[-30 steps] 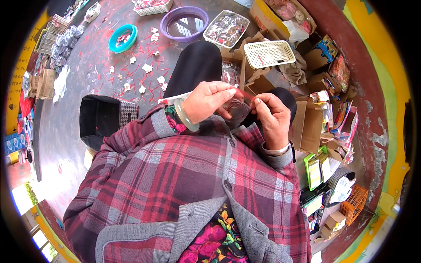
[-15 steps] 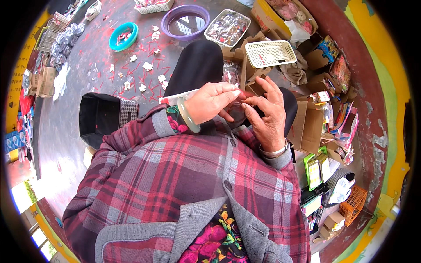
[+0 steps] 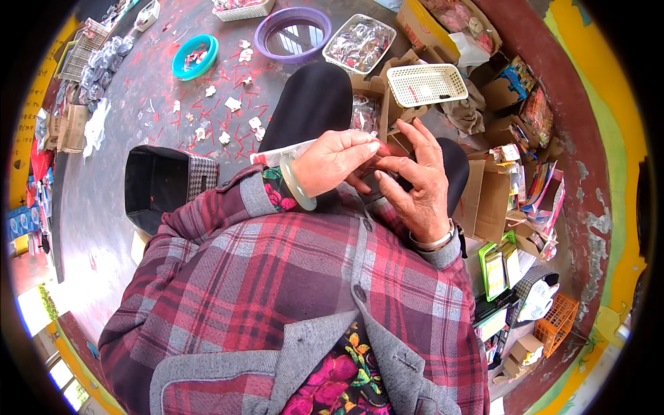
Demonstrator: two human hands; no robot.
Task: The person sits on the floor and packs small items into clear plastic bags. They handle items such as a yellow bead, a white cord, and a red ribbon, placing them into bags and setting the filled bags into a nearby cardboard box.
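"grip first: what does the left hand (image 3: 328,162) have?"

"thumb and forefinger pinched narrow on a thin red strip (image 3: 392,148), material too small to tell. strip pokes out past the fingertips toward the right hand (image 3: 418,190)."

"and that right hand?"

"wide. thumb held off from the forefinger, other fingers raised and fanned. cannot tell whether any fingertip touches the strip."

"where is all this?"

"in front of the red-and-grey plaid jacket (image 3: 297,270), between the black-trousered left knee (image 3: 311,97) and right knee (image 3: 453,166). pale green ring-shaped bangle (image 3: 297,185) on the left wrist."

"ground beyond?"

"dark grey flat surface (image 3: 90,200), littered with red scraps and small white lumpy pieces (image 3: 232,105). turquoise round plastic bowl (image 3: 178,59) there, small bits inside; purple round plastic basin (image 3: 259,32) to its right, liquid in it. next, a white rectangular plastic basket (image 3: 344,67), full of clear-wrapped things."

"nearer?"

"black-lined houndstooth fabric box (image 3: 205,174) by the left sleeve; brown open cardboard box (image 3: 484,200) just right of the right knee."
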